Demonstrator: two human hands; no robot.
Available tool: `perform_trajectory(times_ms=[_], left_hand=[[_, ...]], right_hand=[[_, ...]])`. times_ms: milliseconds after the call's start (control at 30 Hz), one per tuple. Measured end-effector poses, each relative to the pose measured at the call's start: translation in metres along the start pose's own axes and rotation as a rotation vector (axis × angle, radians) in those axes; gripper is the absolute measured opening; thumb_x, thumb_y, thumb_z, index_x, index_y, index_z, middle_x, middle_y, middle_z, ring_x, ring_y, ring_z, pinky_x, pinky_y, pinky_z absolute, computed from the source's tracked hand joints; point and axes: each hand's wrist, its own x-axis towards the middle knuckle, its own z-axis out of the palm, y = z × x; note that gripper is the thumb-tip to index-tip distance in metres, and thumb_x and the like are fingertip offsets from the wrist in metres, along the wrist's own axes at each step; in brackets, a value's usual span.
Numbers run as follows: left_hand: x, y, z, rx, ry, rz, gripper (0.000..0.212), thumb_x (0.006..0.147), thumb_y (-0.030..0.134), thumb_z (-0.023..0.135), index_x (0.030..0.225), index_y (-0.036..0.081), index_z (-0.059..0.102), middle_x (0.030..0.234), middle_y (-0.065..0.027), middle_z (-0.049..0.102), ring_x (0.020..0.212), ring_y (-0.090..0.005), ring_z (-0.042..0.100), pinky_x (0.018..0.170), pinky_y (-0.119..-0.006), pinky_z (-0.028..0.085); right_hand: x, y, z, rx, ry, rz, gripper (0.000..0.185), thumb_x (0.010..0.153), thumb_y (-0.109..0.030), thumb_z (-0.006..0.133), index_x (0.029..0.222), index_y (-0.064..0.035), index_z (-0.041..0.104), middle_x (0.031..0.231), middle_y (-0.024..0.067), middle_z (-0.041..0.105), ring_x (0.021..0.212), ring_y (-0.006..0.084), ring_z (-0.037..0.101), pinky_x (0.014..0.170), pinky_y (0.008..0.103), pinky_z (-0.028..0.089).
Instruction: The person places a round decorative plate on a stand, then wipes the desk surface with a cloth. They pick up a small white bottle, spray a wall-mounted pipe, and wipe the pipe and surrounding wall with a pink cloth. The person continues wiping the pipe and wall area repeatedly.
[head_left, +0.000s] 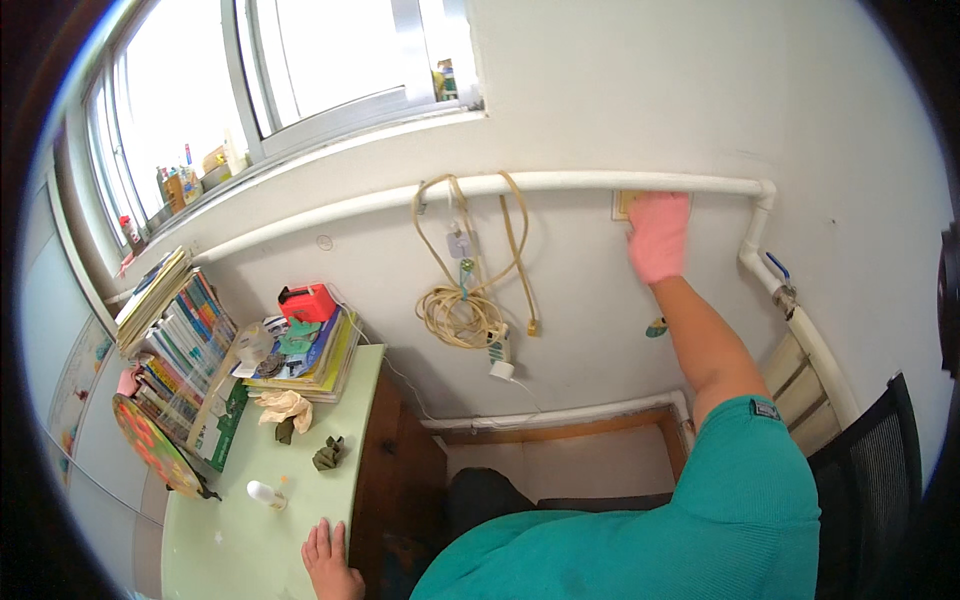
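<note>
My right hand (661, 244), in a pink glove or mitt, reaches up to the wall beneath the white pipe. It covers part of a yellowish wall plate (622, 205), likely a socket or switch. Its fingers cannot be made out under the pink covering. Palm down, my left hand (330, 562) rests bare at the edge of the pale green desk (247, 555), fingers slightly apart. Just beyond it stands a small white bottle (266, 495). A dark green crumpled piece (328, 454) and a cream crumpled cloth or paper (285, 409) lie farther back on the desk.
A white pipe (592, 181) crosses the wall, with a coiled beige cable (454, 319) hanging from it. Books (187, 322) and a red box (309, 301) occupy the desk's back. A valved pipe (784, 300) and black mesh chair (874, 457) are at right.
</note>
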Motion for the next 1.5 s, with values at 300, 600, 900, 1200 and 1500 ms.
perform_trajectory(times_ms=[300, 600, 900, 1200, 1500], left_hand=[[-0.007, -0.001, -0.003, 0.025, -0.016, -0.016, 0.087, 0.069, -0.003, 0.058, 0.153, 0.01, 0.04, 0.155, -0.0236, 0.038, 0.14, -0.043, 0.038, 0.114, -0.055, 0.031], [-0.006, 0.0, 0.005, 0.039, -0.003, -0.012, 0.088, 0.068, -0.003, 0.058, 0.153, 0.012, 0.04, 0.154, -0.0234, 0.039, 0.139, -0.043, 0.038, 0.114, -0.054, 0.031], [-0.005, 0.0, -0.002, 0.007, -0.03, -0.035, 0.087, 0.07, -0.003, 0.057, 0.153, 0.013, 0.04, 0.155, -0.0218, 0.039, 0.14, -0.0427, 0.037, 0.116, -0.054, 0.03], [-0.004, 0.006, -0.004, -0.002, -0.021, -0.057, 0.087, 0.07, -0.003, 0.057, 0.154, 0.013, 0.039, 0.156, -0.0203, 0.038, 0.141, -0.0418, 0.036, 0.117, -0.053, 0.028], [-0.004, -0.001, -0.001, 0.015, -0.026, -0.039, 0.087, 0.069, -0.003, 0.058, 0.153, 0.011, 0.04, 0.155, -0.0217, 0.039, 0.14, -0.0422, 0.037, 0.116, -0.054, 0.029]], right_hand=[[-0.001, -0.021, -0.012, -0.069, -0.292, -0.148, 0.016, 0.08, -0.02, 0.067, 0.086, -0.005, 0.064, 0.097, 0.0157, 0.062, 0.1, 0.0375, 0.054, 0.087, 0.0467, 0.039], [0.019, -0.037, 0.009, 0.177, 0.326, 0.031, 0.016, 0.079, -0.023, 0.069, 0.082, -0.0075, 0.067, 0.086, 0.011, 0.063, 0.09, 0.0314, 0.061, 0.088, 0.0422, 0.039], [0.01, -0.024, 0.017, 0.133, 0.384, 0.084, 0.015, 0.077, -0.022, 0.07, 0.076, -0.0103, 0.062, 0.086, 0.0106, 0.061, 0.093, 0.0313, 0.06, 0.085, 0.0427, 0.038], [-0.023, -0.023, -0.011, -0.041, -0.13, -0.135, 0.013, 0.071, -0.021, 0.073, 0.072, -0.0137, 0.062, 0.085, 0.0102, 0.062, 0.092, 0.0294, 0.059, 0.081, 0.0405, 0.037], [0.008, -0.035, -0.004, -0.089, -0.086, 0.006, 0.016, 0.071, -0.019, 0.073, 0.078, -0.0109, 0.061, 0.095, 0.0104, 0.058, 0.101, 0.0287, 0.054, 0.078, 0.041, 0.036]])
